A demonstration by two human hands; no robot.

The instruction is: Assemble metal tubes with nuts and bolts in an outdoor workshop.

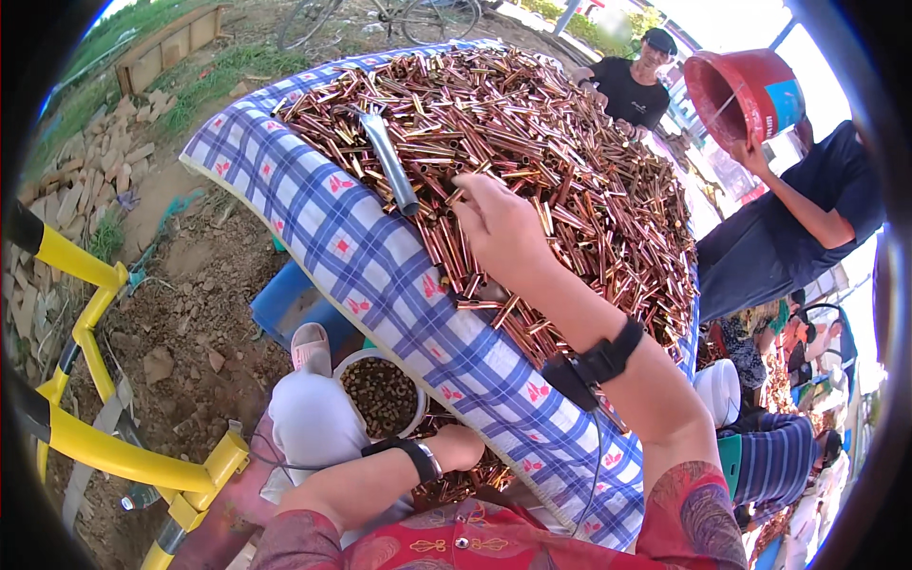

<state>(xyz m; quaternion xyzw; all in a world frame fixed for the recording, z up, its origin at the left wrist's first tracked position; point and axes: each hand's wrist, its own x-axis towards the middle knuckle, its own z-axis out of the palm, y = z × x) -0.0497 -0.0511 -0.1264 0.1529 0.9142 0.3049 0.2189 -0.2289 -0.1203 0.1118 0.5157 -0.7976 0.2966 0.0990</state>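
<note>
Closest to me, below the table edge, the left hand (pixel 458 446) sits above a lower heap of copper-coloured tubes (pixel 489 473); its fingers are hidden, so I cannot tell how its grip stands. Just beside that forearm I see a white bucket (pixel 420 406) partly filled with small brownish pieces. A yellow-and-black railing (pixel 123 448) stands off to my left. Farther out, the right hand (pixel 499 223) reaches over the table (pixel 380 275), which wears a blue-checked cloth. Its fingers bend down at the near edge of the main pile of copper-coloured tubes (pixel 589 180), and I can't tell whether that grip has closed on one. Just left of it, a silvery channel (pixel 386 160) lies on the tubes. Beyond, at right, one person (pixel 850 185) lifts a red bucket (pixel 755 100); another person (pixel 632 95) stands behind the pile.
</note>
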